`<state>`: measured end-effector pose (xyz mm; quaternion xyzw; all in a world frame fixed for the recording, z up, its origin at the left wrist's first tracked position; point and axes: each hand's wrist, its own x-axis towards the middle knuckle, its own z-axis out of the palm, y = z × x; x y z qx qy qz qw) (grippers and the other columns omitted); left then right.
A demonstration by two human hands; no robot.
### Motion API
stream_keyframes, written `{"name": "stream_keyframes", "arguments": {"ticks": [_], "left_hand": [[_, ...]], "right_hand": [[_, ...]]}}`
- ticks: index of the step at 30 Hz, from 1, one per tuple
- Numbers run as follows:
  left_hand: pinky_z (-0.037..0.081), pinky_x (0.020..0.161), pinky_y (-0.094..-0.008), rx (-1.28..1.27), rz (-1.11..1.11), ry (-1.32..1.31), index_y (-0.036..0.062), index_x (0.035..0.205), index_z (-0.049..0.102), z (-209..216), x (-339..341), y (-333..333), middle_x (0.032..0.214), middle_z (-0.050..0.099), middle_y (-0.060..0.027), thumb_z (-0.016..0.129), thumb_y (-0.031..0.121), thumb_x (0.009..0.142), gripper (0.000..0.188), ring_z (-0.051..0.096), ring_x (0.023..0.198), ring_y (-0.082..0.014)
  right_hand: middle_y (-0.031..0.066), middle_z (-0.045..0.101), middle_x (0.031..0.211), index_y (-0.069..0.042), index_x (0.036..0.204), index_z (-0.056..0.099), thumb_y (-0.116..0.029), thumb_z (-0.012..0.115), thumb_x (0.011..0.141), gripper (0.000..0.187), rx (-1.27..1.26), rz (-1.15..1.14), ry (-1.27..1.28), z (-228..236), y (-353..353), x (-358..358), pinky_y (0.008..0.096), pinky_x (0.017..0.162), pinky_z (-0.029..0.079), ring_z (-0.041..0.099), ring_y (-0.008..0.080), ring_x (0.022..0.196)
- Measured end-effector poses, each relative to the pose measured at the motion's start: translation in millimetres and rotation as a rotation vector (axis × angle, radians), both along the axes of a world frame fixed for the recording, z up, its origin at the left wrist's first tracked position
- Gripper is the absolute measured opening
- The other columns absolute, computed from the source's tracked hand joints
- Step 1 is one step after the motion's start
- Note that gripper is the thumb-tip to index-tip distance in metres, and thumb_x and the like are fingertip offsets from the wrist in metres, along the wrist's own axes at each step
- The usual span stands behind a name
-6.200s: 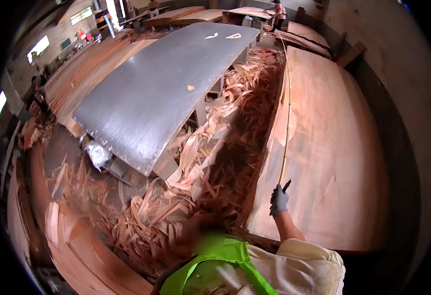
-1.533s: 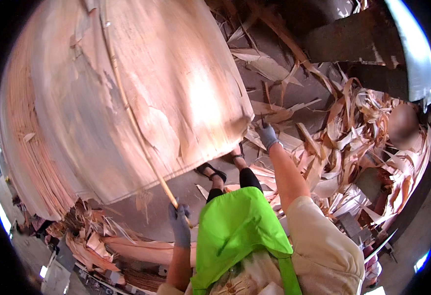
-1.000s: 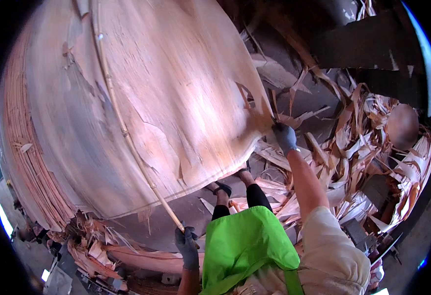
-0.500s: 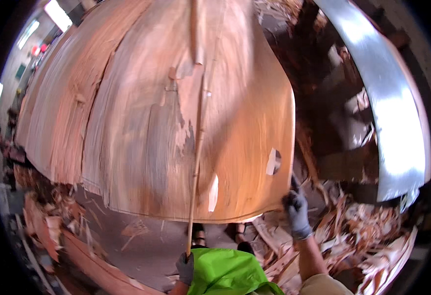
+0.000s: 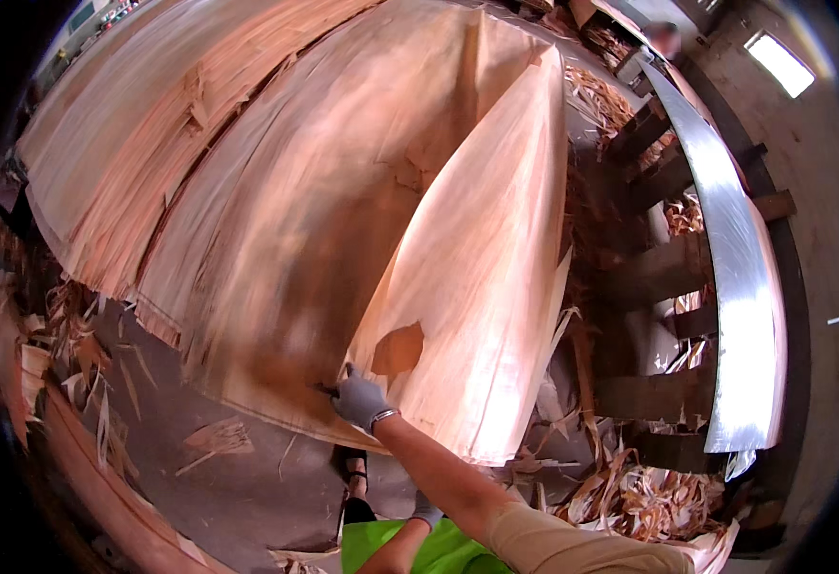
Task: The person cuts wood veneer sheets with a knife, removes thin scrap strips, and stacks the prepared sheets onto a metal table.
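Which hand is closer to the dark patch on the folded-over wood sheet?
Right. The right hand is just below and left of the dark patch, by the edge of the wood sheet; the left hand is farther off, low down by the green apron.

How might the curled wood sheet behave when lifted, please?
The sheet would probably flop, since it curls over beside the right hand. Its thin edge suggests it is light for its size. The hole hints it could tear.
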<state>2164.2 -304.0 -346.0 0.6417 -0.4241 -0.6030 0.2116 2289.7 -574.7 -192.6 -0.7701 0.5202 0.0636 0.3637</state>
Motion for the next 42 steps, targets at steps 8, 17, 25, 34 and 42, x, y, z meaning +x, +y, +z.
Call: {"name": "stream_keyframes", "arguments": {"ticks": [8, 17, 25, 34, 42], "left_hand": [[0.041, 0.089, -0.0330, 0.148, -0.113, 0.444, 0.0026, 0.120, 0.043, 16, 1, 28, 0.122, 0.046, -0.0128, 0.051, 0.020, 0.091, 0.035, 0.048, 0.108, -0.0194], [0.046, 0.060, -0.0366, -0.072, -0.403, 0.537, 0.0006, 0.091, 0.054, 219, 108, -38, 0.072, 0.059, -0.0141, 0.058, 0.028, 0.086, 0.028, 0.058, 0.064, -0.0201], [0.044, 0.086, -0.0363, -0.031, -0.651, 1.149, 0.0020, 0.120, 0.048, 307, 122, -67, 0.113, 0.055, -0.0124, 0.054, 0.017, 0.086, 0.037, 0.053, 0.101, -0.0234], [0.047, 0.089, -0.0367, 0.340, 1.145, 1.210, 0.0101, 0.118, 0.053, 247, 321, -101, 0.113, 0.057, -0.0068, 0.056, 0.048, 0.085, 0.051, 0.054, 0.103, -0.0235], [0.050, 0.072, -0.0237, -0.387, 0.345, 0.319, 0.0113, 0.127, 0.050, 357, 218, -149, 0.102, 0.058, 0.0007, 0.056, 0.022, 0.090, 0.040, 0.055, 0.083, -0.0082]], "right_hand": [[0.0184, 0.058, 0.115, -0.005, 0.100, 0.065, -0.037, 0.049, 0.084, 0.039, 0.347, 0.325, 0.080, -21, 20, -4, 0.0447, 0.078, 0.048, 0.061, 0.0354, 0.092], [0.0070, 0.064, 0.081, -0.003, 0.097, 0.060, -0.024, 0.063, 0.085, 0.025, -0.136, -0.884, -0.303, 146, 93, -185, 0.0313, 0.066, 0.048, 0.056, 0.0155, 0.070], [0.0014, 0.060, 0.082, 0.004, 0.091, 0.063, -0.015, 0.067, 0.080, 0.022, 0.003, -1.193, -0.550, 228, 153, -217, 0.0252, 0.067, 0.042, 0.051, 0.0107, 0.074], [0.0018, 0.063, 0.084, 0.001, 0.098, 0.064, -0.016, 0.067, 0.080, 0.024, -0.090, -1.154, -0.366, 335, 139, -327, 0.0254, 0.065, 0.046, 0.056, 0.0104, 0.071], [0.0012, 0.063, 0.078, 0.003, 0.087, 0.065, -0.013, 0.066, 0.079, 0.017, -0.445, -0.962, -0.108, 363, 149, -351, 0.0260, 0.062, 0.044, 0.052, 0.0082, 0.068]]}}
